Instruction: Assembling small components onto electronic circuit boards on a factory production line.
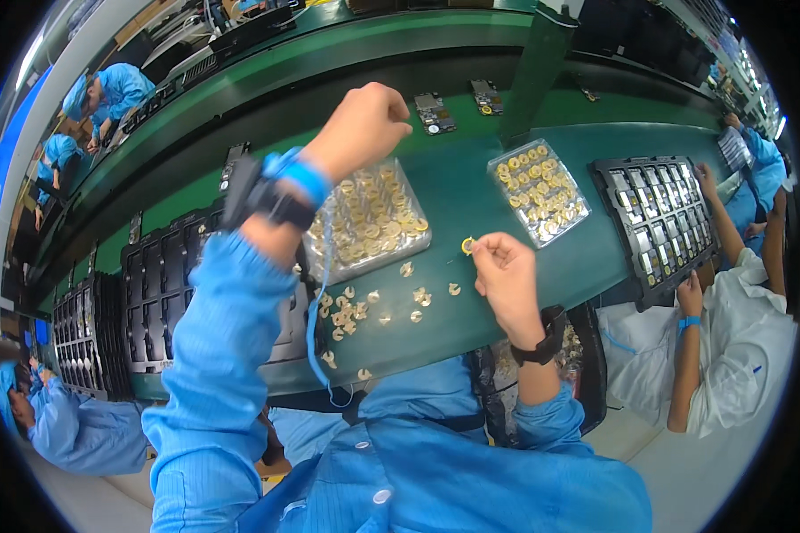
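Green worktop (453, 336) runs across a busy workshop, with a raised green ledge (311, 133) along its far side and a green post (547, 67) standing up from it. On that ledge lie several circuit boards, two of them side by side (434, 114) just beyond the left hand (364, 129).

That hand is raised above the far edge of the left clear tray (373, 261), its fingers curled in; whether they grip anything I cannot tell. A blue band (304, 180) circles the wrist, and a blue cord (314, 329) hangs down across the near part of the worktop.

Well to the right and nearer, the right hand (507, 280) has thumb and finger pinched together on a small yellow ring (468, 246), held between the two clear trays. The right clear tray (560, 231) lies just beyond it, holding rows of round yellow pieces; the left one is crowded with similar pieces. Loose pieces (357, 311) are scattered on the worktop near the left tray.

Farther right, a co-worker in white (729, 346) has both hands at a black tray (615, 218) filled with metal parts. More black trays (89, 329) are stacked at far left.
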